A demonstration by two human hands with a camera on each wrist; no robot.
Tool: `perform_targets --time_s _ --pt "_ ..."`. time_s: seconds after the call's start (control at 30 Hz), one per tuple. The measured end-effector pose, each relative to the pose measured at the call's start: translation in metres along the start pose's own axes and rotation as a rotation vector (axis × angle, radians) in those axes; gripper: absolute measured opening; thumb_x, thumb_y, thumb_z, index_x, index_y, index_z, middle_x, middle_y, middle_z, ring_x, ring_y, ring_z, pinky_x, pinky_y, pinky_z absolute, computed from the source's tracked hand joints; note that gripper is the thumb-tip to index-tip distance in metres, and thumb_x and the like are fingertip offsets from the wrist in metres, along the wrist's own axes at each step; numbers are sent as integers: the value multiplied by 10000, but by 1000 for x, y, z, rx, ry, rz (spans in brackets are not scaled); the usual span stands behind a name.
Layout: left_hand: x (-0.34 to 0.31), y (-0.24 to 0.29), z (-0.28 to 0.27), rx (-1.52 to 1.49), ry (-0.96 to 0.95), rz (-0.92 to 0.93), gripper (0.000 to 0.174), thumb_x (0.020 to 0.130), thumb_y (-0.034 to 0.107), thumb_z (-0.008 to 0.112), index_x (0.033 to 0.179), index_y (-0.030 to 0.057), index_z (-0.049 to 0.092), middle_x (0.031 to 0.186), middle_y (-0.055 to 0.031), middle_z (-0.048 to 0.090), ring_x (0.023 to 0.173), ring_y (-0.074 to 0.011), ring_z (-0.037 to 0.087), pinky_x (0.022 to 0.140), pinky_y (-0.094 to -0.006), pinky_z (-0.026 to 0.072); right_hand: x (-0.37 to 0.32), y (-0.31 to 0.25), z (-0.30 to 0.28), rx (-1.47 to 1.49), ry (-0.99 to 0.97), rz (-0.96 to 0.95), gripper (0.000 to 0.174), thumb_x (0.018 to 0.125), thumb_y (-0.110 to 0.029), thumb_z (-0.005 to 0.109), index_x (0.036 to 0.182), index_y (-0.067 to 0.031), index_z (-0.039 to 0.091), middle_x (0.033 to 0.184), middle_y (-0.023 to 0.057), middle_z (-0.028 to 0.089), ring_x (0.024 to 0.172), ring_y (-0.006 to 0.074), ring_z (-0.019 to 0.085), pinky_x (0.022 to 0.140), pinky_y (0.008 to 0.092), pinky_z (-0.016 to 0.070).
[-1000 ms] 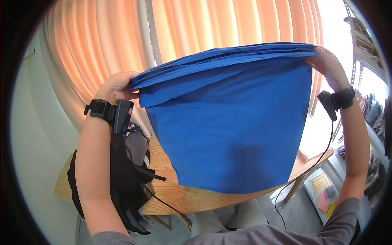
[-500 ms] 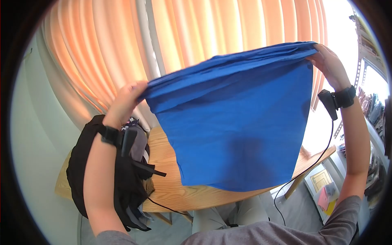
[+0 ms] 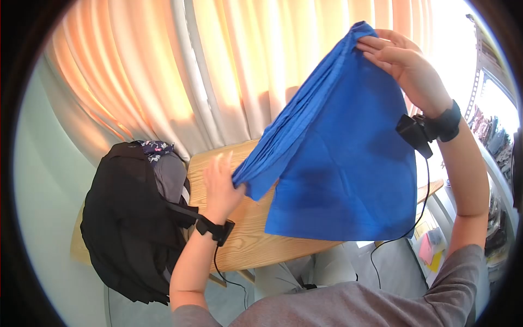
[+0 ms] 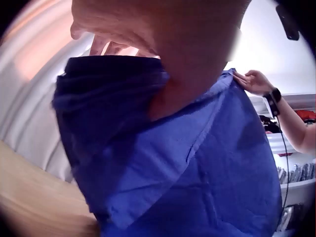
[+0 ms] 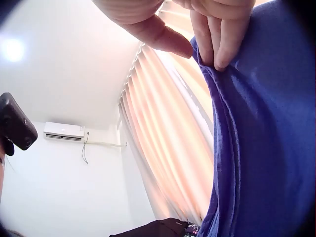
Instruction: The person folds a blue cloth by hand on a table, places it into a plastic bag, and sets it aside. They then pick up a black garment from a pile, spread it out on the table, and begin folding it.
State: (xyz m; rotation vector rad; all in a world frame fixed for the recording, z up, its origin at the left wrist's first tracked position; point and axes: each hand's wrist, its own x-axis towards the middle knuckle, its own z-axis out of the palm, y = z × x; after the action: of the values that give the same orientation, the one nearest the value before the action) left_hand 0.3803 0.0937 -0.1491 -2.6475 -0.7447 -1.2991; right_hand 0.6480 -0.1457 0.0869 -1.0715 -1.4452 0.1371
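Observation:
A folded blue cloth (image 3: 348,158) hangs in the air between both hands, its layered edge running steeply from lower left to upper right. My right hand (image 3: 400,62) pinches the top corner, thumb and fingers on the fabric in the right wrist view, where the cloth (image 5: 266,118) drapes down. Lower and to the left, my left hand (image 3: 222,188) grips the other end of the layered edge. In the left wrist view its thumb lies over the cloth (image 4: 173,168) while the other fingers are behind it. The free lower part falls in front of the table.
A wooden table (image 3: 239,253) stands below the cloth. On its left lies a heap of dark clothes (image 3: 133,218). Orange curtains (image 3: 234,65) hang behind. Shelves with packed garments (image 3: 487,136) stand at the right. A cable (image 3: 425,207) trails from the right wrist camera.
The left hand has come down and inward toward the right, while the right hand has risen and shifted left. The layered edge has gone from nearly level to steeply slanted.

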Motion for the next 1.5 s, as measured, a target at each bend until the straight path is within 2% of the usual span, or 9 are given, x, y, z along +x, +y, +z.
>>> perform_targets --time_s 0.13,0.27,0.6,0.9,0.97,1.07,1.13,1.3,1.5 --pt "-4 62 -2 -150 -42 40 1002 602 333 793 1342 -56 241 1241 -257 403 1120 -386 404 938 -440 341 2 8 23 -2 -13 10 495 783 -46 543 1218 123 380 1217 226 506 1167 241 488 1029 316 328" --pt "-2 108 10 -283 -10 1 1072 595 363 812 1334 -117 202 1219 -270 409 1124 -399 406 947 -459 337 0 7 45 7 -43 62 533 797 -5 505 1277 101 300 1292 251 435 1237 275 418 1063 324 281" --pt "51 172 34 -418 129 -207 1002 629 190 779 1384 -51 166 1139 -224 463 1032 -370 486 861 -416 412 -8 7 71 50 26 27 570 762 6 533 1267 124 297 1273 243 465 1196 266 454 1023 327 325" --pt "50 141 26 -268 147 -244 823 650 -66 535 1394 -30 185 1019 -174 568 930 -362 546 749 -422 451 -11 5 40 -14 61 -8 502 791 2 527 1247 111 346 1262 221 482 1196 245 458 1015 306 335" --pt "40 119 34 -285 243 -266 732 662 -67 513 1360 31 313 1015 -167 590 902 -359 565 745 -420 454 -14 -13 27 105 24 100 406 808 18 531 1190 114 433 1185 181 525 1075 202 525 833 259 449" --pt "24 71 46 -299 96 -244 546 684 -18 544 1220 77 497 986 -174 595 890 -356 570 742 -412 456 -9 9 5 146 184 97 421 790 49 505 1195 123 415 1210 192 510 1095 213 511 862 265 438" --pt "15 45 47 -346 -96 -470 319 714 51 572 1031 75 596 909 -182 603 843 -354 578 722 -413 458 -17 5 1 155 218 70 446 797 44 506 1223 110 393 1260 219 473 1151 252 479 945 314 401" --pt "40 -12 -7 -231 -49 -365 185 776 62 557 955 38 595 842 -190 603 786 -353 587 669 -410 449 -16 25 -33 86 228 -18 436 829 -9 508 1232 106 386 1268 218 470 1191 254 454 1010 322 352" --pt "105 -11 -111 -66 308 -44 182 833 46 498 989 -20 562 788 -180 570 725 -303 563 667 -355 434 -15 5 -71 272 236 -178 467 863 8 485 1297 88 333 1312 245 415 1242 289 408 1037 335 344"
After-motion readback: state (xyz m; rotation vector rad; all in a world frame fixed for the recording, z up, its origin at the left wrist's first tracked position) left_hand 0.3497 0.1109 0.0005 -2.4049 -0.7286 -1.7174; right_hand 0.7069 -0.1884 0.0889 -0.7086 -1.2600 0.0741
